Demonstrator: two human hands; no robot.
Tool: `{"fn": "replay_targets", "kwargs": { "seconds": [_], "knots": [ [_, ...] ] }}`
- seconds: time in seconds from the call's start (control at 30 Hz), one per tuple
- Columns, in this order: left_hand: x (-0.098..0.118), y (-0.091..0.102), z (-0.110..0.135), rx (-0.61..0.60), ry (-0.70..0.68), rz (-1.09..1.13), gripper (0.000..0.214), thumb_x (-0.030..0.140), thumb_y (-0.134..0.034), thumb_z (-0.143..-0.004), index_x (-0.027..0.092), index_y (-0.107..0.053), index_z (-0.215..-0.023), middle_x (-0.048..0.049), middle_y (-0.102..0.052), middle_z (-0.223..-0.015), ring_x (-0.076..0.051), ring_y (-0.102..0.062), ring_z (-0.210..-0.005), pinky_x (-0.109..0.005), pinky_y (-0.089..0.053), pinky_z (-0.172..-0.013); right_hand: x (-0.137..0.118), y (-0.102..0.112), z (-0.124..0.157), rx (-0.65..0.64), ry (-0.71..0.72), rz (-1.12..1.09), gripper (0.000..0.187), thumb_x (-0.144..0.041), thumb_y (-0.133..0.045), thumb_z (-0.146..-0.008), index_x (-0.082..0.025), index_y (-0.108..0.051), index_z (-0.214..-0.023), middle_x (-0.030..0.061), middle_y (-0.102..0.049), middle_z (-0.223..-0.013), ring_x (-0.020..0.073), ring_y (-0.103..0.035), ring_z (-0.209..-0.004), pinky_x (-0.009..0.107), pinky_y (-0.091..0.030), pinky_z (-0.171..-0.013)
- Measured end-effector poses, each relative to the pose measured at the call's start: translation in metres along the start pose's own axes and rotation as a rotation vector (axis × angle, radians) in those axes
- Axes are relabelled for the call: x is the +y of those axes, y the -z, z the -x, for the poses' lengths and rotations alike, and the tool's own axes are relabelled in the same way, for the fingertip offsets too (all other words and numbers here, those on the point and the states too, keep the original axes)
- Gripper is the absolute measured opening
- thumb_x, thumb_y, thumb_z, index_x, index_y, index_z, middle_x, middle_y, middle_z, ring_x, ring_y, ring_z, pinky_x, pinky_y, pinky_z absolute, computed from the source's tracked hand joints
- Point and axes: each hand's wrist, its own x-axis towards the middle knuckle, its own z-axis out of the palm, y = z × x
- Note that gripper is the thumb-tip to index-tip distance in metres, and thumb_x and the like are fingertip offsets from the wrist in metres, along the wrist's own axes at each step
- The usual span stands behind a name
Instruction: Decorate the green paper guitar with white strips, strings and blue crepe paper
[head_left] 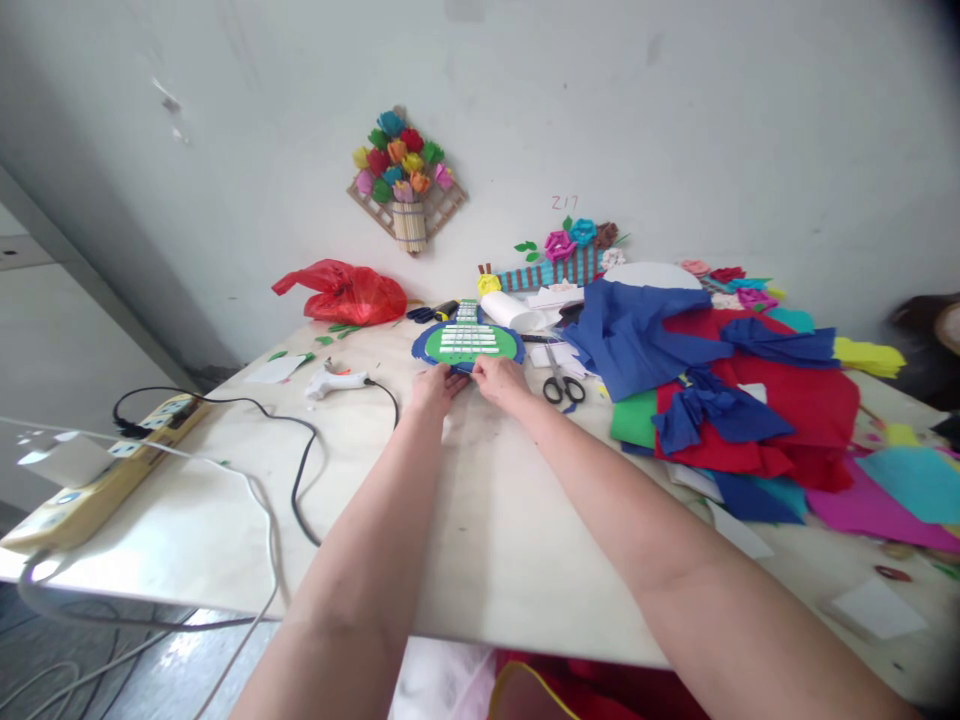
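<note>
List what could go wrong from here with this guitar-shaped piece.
1. The black cord passes out of sight at the left forearm; it might snag.
2. The scissors lie close to the right hand; a sideways move could bump them.
3. Both hands touch the guitar-shaped piece at its near edge; pressing hard might bend it.

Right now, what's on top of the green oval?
White strips lie across the green oval. The right hand covers part of its blue edge; that patch can't be seen.
</note>
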Motion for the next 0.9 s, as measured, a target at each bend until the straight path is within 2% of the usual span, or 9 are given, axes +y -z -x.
{"fn": "replay_targets", "kwargs": {
  "seconds": [0.3, 0.47, 0.73, 0.83, 0.9],
  "knots": [
    [-0.001, -0.003, 0.0, 0.026, -0.008, -0.01, 0.019, 0.001, -0.049, -0.068, 0.012, -0.049, -0.084, -0.0088, -0.061, -0.067, -0.02, -0.064, -0.065, -0.037, -0.054, -0.066, -0.007, -0.002, 0.004, 0.007, -0.069, 0.069, 0.024, -0.025, -0.039, -0.084, -0.019, -0.06, -0.095, 0.0091, -0.065, -0.086, 0.0208, -0.06, -0.08, 0.03, -0.041, -0.069],
    [0.0, -0.005, 0.002, 0.034, -0.006, -0.016, 0.018, 0.0, -0.049, -0.069, 0.012, -0.05, -0.083, -0.0068, -0.059, -0.064, -0.019, -0.064, -0.066, -0.035, -0.054, -0.066, -0.009, 0.001, 0.007, -0.03, -0.068, 0.108, 0.028, -0.023, -0.036, -0.085, -0.018, -0.057, -0.103, 0.0117, -0.065, -0.088, 0.0227, -0.06, -0.083, 0.032, -0.042, -0.072],
    [-0.002, -0.001, -0.007, 0.048, 0.016, 0.022, 0.021, -0.002, -0.048, -0.068, 0.013, -0.051, -0.083, -0.0058, -0.057, -0.064, -0.017, -0.062, -0.063, -0.03, -0.053, -0.063, -0.01, -0.003, 0.007, -0.034, -0.049, 0.138, 0.026, -0.024, -0.036, -0.085, -0.018, -0.056, -0.101, 0.012, -0.066, -0.085, 0.0241, -0.062, -0.081, 0.033, -0.043, -0.068],
    [-0.004, -0.001, -0.009, 0.022, -0.012, 0.013, 0.027, -0.003, -0.049, -0.067, 0.013, -0.051, -0.09, -0.0031, -0.057, -0.064, -0.015, -0.061, -0.059, -0.029, -0.052, -0.063, -0.011, -0.006, 0.006, -0.021, -0.044, 0.146, 0.026, -0.024, -0.036, -0.085, -0.018, -0.057, -0.1, 0.0114, -0.066, -0.084, 0.0234, -0.062, -0.08, 0.032, -0.043, -0.068],
    [-0.004, -0.002, -0.008, 0.045, -0.042, 0.002, 0.042, -0.003, -0.049, -0.067, 0.015, -0.046, -0.105, -0.001, -0.056, -0.065, -0.014, -0.06, -0.055, -0.03, -0.052, -0.062, -0.011, -0.007, 0.006, -0.011, -0.044, 0.147, 0.026, -0.024, -0.036, -0.085, -0.018, -0.056, -0.1, 0.011, -0.066, -0.084, 0.023, -0.062, -0.081, 0.031, -0.043, -0.069]
  ]
}}
